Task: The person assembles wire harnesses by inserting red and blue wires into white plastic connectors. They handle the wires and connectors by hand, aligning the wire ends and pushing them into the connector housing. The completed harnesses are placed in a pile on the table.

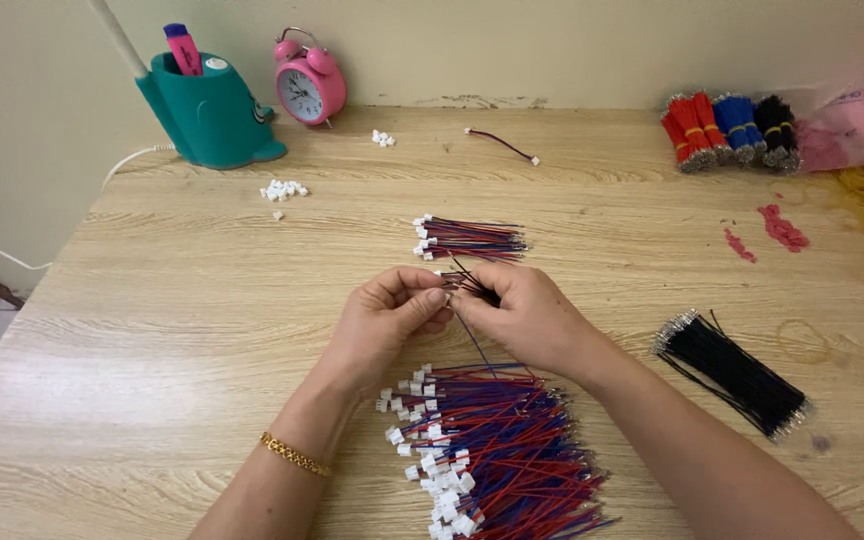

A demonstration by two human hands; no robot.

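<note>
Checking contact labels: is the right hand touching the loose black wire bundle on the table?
Apart. The head view shows bare wood between the right hand and the black wire bundle, which lies off to that hand's right.

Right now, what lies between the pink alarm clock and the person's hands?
In the head view: a small bundle of red-and-blue wires with white plugs on the wooden table.
</note>
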